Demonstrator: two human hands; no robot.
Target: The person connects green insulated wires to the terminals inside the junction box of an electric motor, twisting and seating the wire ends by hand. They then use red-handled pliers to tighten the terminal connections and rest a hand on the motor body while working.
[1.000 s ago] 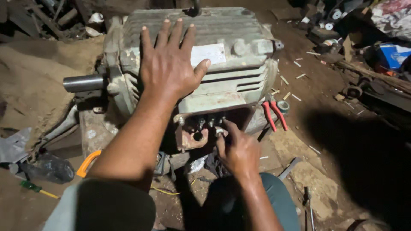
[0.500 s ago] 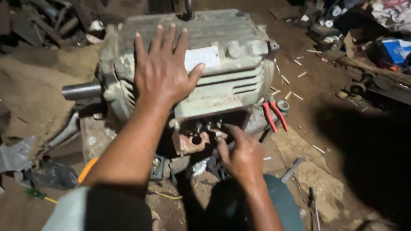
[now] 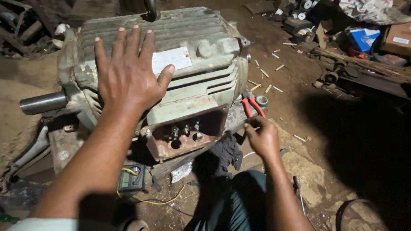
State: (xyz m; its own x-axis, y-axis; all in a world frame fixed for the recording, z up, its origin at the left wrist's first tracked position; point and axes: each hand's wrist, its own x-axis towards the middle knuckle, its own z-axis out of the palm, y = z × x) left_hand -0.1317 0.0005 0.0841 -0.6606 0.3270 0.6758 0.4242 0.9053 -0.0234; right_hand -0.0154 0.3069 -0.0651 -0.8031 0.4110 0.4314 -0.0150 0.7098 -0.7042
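Observation:
A big grey-green electric motor (image 3: 201, 81) lies on the dirt floor. My left hand (image 3: 128, 77) rests flat on its ribbed top beside a white label (image 3: 172, 60), fingers spread and holding nothing. The motor's rusty terminal box (image 3: 184, 134) faces me with no cover, its studs showing. My right hand (image 3: 262, 137) is low at the motor's right end. Its curled fingers close on the handle ends of red-handled pliers (image 3: 251, 106), which lie on the ground.
The steel shaft (image 3: 43, 102) sticks out to the left. A small meter (image 3: 130, 177) with a yellow lead lies under the motor, next to a black cloth (image 3: 222, 154). A tape roll (image 3: 262, 101) sits by the pliers. Clutter and a blue box (image 3: 361, 38) fill the far right.
My right hand left the terminal box studs and moved right to the pliers. My left hand stayed flat on the motor. The view shifted slightly.

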